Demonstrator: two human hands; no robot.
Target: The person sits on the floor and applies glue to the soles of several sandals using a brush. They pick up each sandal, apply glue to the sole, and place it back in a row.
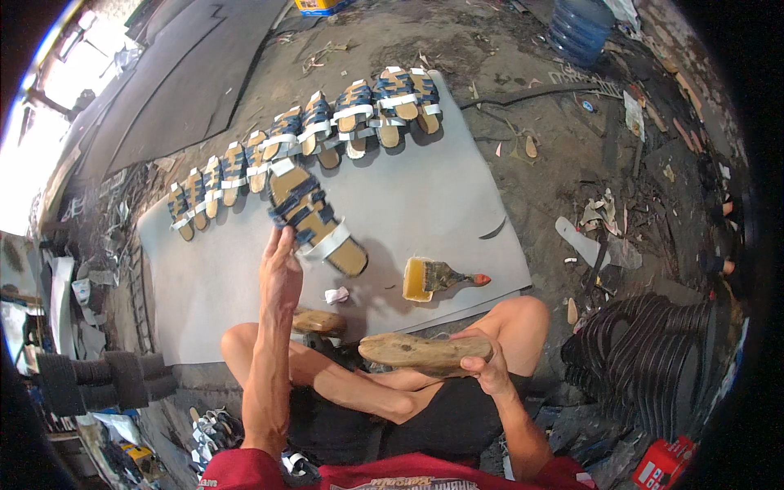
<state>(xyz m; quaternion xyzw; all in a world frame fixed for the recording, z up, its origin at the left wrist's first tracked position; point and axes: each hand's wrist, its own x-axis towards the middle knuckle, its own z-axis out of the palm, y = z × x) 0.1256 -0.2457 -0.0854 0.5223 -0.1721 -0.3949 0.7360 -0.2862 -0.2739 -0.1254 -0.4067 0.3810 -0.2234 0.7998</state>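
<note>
My left hand (pixel 280 273) is raised over the grey sheet, gripping a sandal (pixel 304 206) by its side. This sandal has a tan footbed, dark blue straps and a white strap. In my right hand (pixel 485 364), above my crossed legs, is a wooden shoe last (pixel 420 352), lying sideways. A second wooden shoe last (pixel 320 322) rests by my shin, partly hidden by my left arm. Ahead, a row of similar sandals (pixel 317 131) spans the far side of the sheet, some overlapping.
On the grey sheet (pixel 408 196) are a shallow yellow container (pixel 416 279), a brush (pixel 454 278) touching it, and a crumpled white scrap (pixel 336 295). Dark soles (pixel 641 355) are piled at right. A blue water jug (pixel 580 31) stands far right; scraps litter the floor.
</note>
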